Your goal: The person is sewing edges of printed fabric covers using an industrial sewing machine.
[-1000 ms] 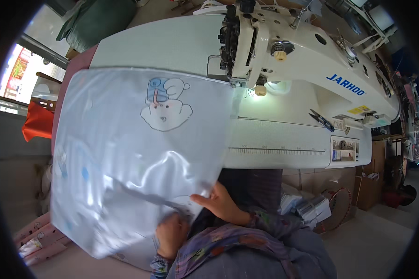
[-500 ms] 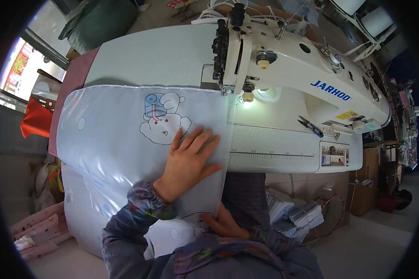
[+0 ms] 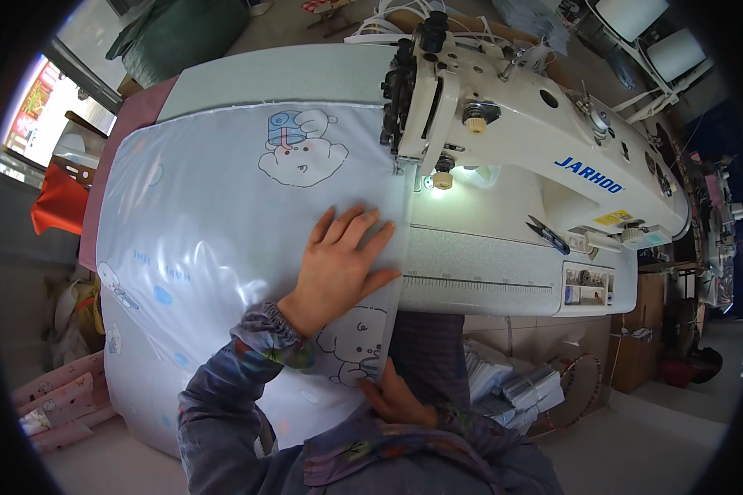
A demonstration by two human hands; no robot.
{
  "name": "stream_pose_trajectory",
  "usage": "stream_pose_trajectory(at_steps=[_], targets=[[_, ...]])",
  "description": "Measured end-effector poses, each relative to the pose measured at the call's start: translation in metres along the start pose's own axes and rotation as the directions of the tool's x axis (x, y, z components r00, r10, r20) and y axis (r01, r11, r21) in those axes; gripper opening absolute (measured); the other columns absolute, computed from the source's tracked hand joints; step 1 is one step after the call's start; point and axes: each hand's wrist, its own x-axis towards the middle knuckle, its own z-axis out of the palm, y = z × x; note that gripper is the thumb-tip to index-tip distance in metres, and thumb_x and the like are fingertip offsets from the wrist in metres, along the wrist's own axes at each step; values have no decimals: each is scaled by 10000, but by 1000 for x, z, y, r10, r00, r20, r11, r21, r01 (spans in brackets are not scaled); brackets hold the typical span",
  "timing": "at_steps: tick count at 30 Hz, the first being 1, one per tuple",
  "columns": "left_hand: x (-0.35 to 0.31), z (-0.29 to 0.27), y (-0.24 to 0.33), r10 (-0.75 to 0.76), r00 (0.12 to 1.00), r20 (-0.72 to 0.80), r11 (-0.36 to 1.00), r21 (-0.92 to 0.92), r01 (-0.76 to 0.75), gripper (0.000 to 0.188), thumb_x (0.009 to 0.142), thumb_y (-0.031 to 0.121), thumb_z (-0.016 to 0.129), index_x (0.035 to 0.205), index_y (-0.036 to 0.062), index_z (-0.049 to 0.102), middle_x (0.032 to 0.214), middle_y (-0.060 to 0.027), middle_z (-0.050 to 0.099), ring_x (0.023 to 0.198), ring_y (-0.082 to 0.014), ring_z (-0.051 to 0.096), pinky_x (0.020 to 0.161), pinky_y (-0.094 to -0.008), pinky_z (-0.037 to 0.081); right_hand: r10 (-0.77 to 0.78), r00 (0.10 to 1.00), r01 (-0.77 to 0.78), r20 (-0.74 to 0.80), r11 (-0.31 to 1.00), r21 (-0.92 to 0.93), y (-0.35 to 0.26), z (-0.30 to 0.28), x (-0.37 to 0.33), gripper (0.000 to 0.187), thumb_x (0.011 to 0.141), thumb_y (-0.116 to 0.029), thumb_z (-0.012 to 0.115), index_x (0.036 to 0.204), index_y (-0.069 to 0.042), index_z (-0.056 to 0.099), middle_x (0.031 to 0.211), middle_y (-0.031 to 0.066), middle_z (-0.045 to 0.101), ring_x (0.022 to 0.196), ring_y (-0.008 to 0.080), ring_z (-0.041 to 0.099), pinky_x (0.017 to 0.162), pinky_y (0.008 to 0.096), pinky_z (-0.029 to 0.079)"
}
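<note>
A pale, glossy plastic-looking sheet (image 3: 206, 214) with cartoon bears and blue spots covers the sewing table and drapes off its near side. My left hand (image 3: 338, 264) lies flat on it, fingers spread, close to its right edge. Lower down, my right hand (image 3: 400, 400) grips that same edge near my body; some of its fingers are hidden. The sheet's far right part lies under the head of a white sewing machine (image 3: 504, 124), whose lamp lights the needle area. The needle itself is too small to make out.
Thread snips (image 3: 549, 235) lie on the machine bed, near a small parts tray (image 3: 586, 285). Wrapped packets (image 3: 520, 392) sit below at the right. White thread cones (image 3: 631, 16) stand at the back right. A green sack (image 3: 177, 41) is at the far left.
The sheet has slid away from me along the machine, its bear print moving farther off. Another bear now shows between my hands. Both hands stay in nearly the same places.
</note>
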Motion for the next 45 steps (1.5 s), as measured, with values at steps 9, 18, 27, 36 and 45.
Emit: stream_pose_trajectory(at_steps=[9, 18, 27, 36, 45], targets=[[15, 4, -5, 18, 999, -45, 999, 33, -17, 592, 819, 386, 780, 1324, 121, 621, 1339, -82, 556, 1300, -293, 513, 1106, -502, 414, -38, 996, 34, -83, 998, -51, -12, -8, 8, 405, 990, -76, 635, 1354, 44, 504, 1115, 168, 704, 958, 180, 665, 837, 335, 531], [23, 7, -6, 28, 997, -77, 999, 28, -26, 604, 775, 365, 804, 1294, 106, 636, 1283, -81, 577, 1204, -286, 564, 993, -432, 487, 149, 978, -120, -145, 975, 188, -20, -17, 26, 252, 970, -125, 701, 1138, 62, 687, 1000, 84, 749, 899, 106, 656, 782, 284, 543], [28, 11, -17, 53, 992, -117, 998, 28, -50, 510, 797, 292, 791, 1248, 97, 654, 1262, -87, 601, 1182, -282, 585, 959, -411, 507, 202, 969, -148, -145, 937, 317, -32, -22, 55, 253, 992, -138, 669, 1157, 53, 670, 1032, 60, 728, 928, 120, 660, 812, 289, 546], [-148, -40, 42, 149, 987, 53, 942, -311, -125, 353, 767, 203, 788, 1093, 87, 717, 1192, -50, 636, 1092, -214, 632, 939, -380, 520, 217, 976, -209, 14, 919, 333, -31, -23, 23, 345, 960, -71, 689, 1278, 17, 589, 1127, 57, 693, 1009, 111, 639, 886, 284, 528], [-171, -40, 97, 134, 990, -40, 987, -79, -137, 528, 660, 158, 727, 1183, 76, 725, 1083, -25, 645, 993, -200, 638, 868, -369, 535, 98, 994, -76, -53, 941, 330, -50, -21, 20, 386, 993, -44, 629, 1360, 6, 519, 1104, 45, 682, 973, 89, 631, 857, 259, 516]])
